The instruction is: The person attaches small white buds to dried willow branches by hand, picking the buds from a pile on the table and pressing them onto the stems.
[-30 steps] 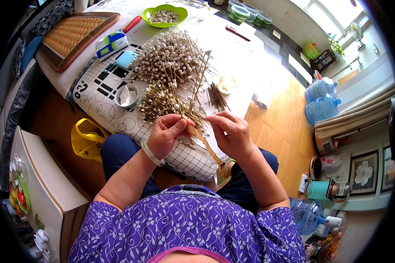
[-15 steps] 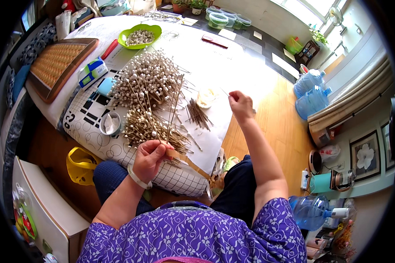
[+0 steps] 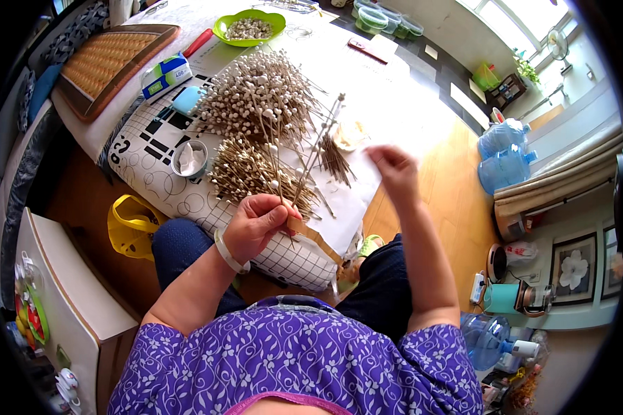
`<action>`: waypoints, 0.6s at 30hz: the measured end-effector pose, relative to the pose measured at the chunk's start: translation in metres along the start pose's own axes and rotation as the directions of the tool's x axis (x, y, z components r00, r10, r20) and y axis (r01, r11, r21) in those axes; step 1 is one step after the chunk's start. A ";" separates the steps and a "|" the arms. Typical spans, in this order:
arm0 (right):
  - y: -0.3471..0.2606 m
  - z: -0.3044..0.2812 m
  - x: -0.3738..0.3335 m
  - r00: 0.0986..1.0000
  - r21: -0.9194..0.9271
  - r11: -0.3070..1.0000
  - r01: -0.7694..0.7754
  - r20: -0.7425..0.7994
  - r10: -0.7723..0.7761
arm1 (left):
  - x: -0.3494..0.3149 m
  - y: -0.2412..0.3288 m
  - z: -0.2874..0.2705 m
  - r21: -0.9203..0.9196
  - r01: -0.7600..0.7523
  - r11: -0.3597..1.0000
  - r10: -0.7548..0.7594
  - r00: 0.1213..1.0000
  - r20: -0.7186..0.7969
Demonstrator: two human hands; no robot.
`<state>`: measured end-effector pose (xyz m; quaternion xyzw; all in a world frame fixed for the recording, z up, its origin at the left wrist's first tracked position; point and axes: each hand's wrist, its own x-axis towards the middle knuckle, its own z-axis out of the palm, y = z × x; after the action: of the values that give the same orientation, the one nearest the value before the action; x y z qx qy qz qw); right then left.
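My left hand (image 3: pixel 259 225) is closed in a pinch around a few thin brown stems (image 3: pixel 310 158) with small pale buds, which fan upward and away from me. A strip of brown tape (image 3: pixel 315 241) runs from its fingertips down to the right. Raised to the right of the table, my right hand (image 3: pixel 394 169) is blurred, its fingertips drawn together; anything in them is too small to make out. Beyond my left hand lie a large heap of white-budded stems (image 3: pixel 256 93) and a nearer bundle of finer stems (image 3: pixel 246 169). Short bare sticks (image 3: pixel 334 159) lie right of these.
A cup with white tissue (image 3: pixel 189 159) stands left of the bundles, near a tissue pack (image 3: pixel 166 76). At the back are a green bowl of buds (image 3: pixel 221 29) and a red-brown object (image 3: pixel 367 50). A pale round dish (image 3: pixel 351 135) sits by the sticks.
The view has shifted, so the table sits farther right and higher. My right hand has moved slightly and is now blurred. My left hand still grips the stems, which lean more to the right.
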<state>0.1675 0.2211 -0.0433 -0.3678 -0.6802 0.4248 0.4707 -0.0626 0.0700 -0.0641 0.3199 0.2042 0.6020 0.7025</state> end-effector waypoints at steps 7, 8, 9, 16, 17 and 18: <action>-0.064 0.055 -0.053 0.870 0.528 0.753 -0.394 0.477 0.121 | -0.022 -0.013 0.013 -0.155 0.138 0.978 -0.120 0.986 0.115; -0.066 0.054 -0.056 0.882 0.573 0.721 -0.390 0.459 0.112 | -0.026 -0.014 0.016 -0.169 0.151 0.974 -0.131 0.983 0.127; -0.072 0.053 -0.057 0.879 0.567 0.720 -0.400 0.461 0.126 | -0.027 -0.009 0.024 -0.165 0.163 0.973 -0.137 0.978 0.157; -0.081 0.045 -0.076 0.870 0.605 0.692 -0.393 0.488 0.068 | -0.040 -0.009 0.036 -0.160 0.191 0.969 -0.150 0.960 0.236; -0.084 0.044 -0.078 0.891 0.588 0.730 -0.348 0.449 0.064 | -0.041 -0.009 0.037 -0.171 0.189 0.967 -0.148 0.963 0.225; -0.083 0.043 -0.079 0.895 0.597 0.732 -0.330 0.445 0.040 | -0.042 -0.009 0.038 -0.154 0.195 0.969 -0.160 0.964 0.211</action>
<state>0.1407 0.1098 -0.0012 -0.1501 -0.5271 0.7485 0.3734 -0.0388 0.0201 -0.0471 0.2958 0.1086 0.5174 0.7956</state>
